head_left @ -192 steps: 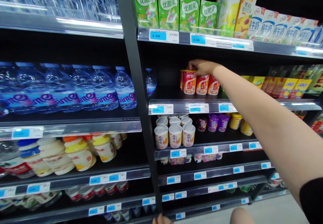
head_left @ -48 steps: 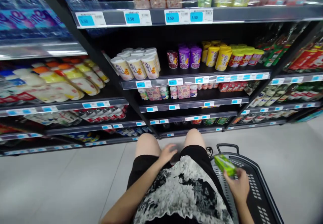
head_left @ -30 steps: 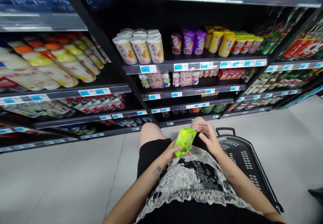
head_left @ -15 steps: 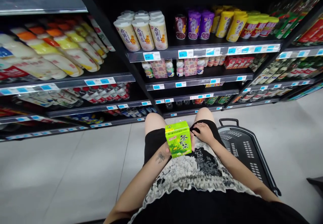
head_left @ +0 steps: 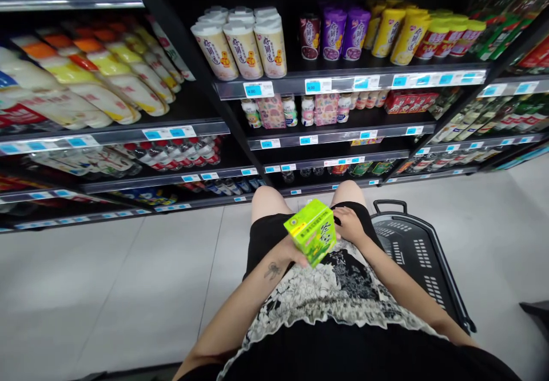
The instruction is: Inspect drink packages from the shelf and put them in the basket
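Observation:
A small green drink carton [head_left: 311, 231] with yellow-green print is held up over my lap, tilted. My left hand [head_left: 288, 251] grips it from below, fingers mostly hidden behind the box. My right hand [head_left: 350, 225] rests on my thigh just right of the carton, fingers lying flat and holding nothing. I am crouched before store shelves, with a black shopping basket [head_left: 418, 255] on the floor at my right.
Black shelves [head_left: 343, 80] face me, carrying cream cups [head_left: 244, 46], purple and yellow cups, and small bottles lower down. At left, shelves hold large yoghurt bottles [head_left: 107, 86]. Grey floor tiles [head_left: 107, 289] spread to my left. A dark object [head_left: 536, 312] pokes in at far right.
The carton came out of the basket in my right hand and passed to my left hand. It now tilts rightward. My right hand settled on my thigh.

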{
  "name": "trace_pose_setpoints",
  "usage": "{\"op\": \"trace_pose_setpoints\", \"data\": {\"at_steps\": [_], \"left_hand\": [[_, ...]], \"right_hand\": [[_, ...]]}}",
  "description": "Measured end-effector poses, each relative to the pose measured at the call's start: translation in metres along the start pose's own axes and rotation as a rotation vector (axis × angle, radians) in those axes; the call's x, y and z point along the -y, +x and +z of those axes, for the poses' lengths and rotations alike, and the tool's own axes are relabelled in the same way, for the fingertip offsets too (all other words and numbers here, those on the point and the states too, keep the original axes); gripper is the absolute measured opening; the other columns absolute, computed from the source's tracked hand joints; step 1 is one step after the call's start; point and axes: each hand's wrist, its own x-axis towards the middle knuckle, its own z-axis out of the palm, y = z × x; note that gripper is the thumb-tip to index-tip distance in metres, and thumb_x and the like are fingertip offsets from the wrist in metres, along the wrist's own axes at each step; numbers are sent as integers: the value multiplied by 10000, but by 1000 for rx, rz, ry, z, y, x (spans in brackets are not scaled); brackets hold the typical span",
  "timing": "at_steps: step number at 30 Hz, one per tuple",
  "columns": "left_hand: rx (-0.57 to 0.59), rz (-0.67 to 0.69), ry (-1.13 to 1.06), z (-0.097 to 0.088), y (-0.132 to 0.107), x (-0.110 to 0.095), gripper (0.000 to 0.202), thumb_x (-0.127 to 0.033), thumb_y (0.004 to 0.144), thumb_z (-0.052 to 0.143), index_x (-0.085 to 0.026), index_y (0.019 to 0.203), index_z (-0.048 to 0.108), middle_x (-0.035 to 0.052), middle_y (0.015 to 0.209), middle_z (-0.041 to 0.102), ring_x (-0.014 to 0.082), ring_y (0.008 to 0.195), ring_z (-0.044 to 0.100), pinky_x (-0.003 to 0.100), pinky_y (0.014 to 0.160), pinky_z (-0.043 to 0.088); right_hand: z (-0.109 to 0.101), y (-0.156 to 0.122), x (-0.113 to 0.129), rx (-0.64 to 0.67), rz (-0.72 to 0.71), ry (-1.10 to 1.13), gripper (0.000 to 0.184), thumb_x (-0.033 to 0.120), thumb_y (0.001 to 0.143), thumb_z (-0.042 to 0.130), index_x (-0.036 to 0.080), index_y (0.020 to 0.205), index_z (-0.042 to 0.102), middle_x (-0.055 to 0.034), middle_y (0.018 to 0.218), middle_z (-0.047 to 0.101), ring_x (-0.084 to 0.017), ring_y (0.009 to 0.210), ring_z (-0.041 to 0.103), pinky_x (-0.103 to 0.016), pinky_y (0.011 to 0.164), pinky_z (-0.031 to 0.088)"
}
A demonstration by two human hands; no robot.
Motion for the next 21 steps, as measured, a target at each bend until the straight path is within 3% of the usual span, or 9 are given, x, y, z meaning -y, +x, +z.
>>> {"op": "trace_pose_setpoints", "data": {"at_steps": [3,7,10,12,17,21], "left_hand": [[-94,267,217,16,12,-21,838,-537,614,949,-286,1276,501,115,1266,557,301,1154,623,479,990,554],[-473,551,588,34,18,-39,764,-416,641,959,-265,1221,485,83,1177,548,252,1108,591,411,960,517],[-688,621,704,39,15,-42,726,-410,687,928,-268,1235,473,90,1188,524,265,1112,578,433,944,507],[-766,634,716,38,13,-42,732,-408,687,928,-276,1245,471,101,1219,502,281,1146,561,449,948,504],[-863,662,744,33,13,-41,783,-368,652,968,-274,1237,456,109,1258,514,304,1220,549,485,1045,471],[-907,678,773,30,15,-43,769,-329,666,961,-269,1220,430,99,1254,524,286,1202,578,461,1044,489]], "right_hand": [[-1,-1,0,8,-10,-1,173,269,972,607,217,1074,737,-76,1239,740,-261,1256,631,-464,1164,383],[0,0,-1,-9,7,-21,161,322,977,641,222,1051,744,-66,1245,738,-257,1237,640,-444,1144,406],[1,0,-2,2,12,-19,161,330,980,645,220,1048,740,-61,1246,739,-260,1246,635,-440,1155,395],[2,1,-4,12,3,-14,169,329,991,629,217,1053,738,-66,1249,737,-263,1248,635,-448,1164,385],[3,0,-6,7,-6,-15,169,329,983,634,220,1054,740,-72,1245,739,-262,1238,644,-449,1142,407],[4,0,-5,-13,-6,-16,150,310,975,638,226,1042,742,-60,1245,739,-252,1226,652,-451,1142,408]]}}
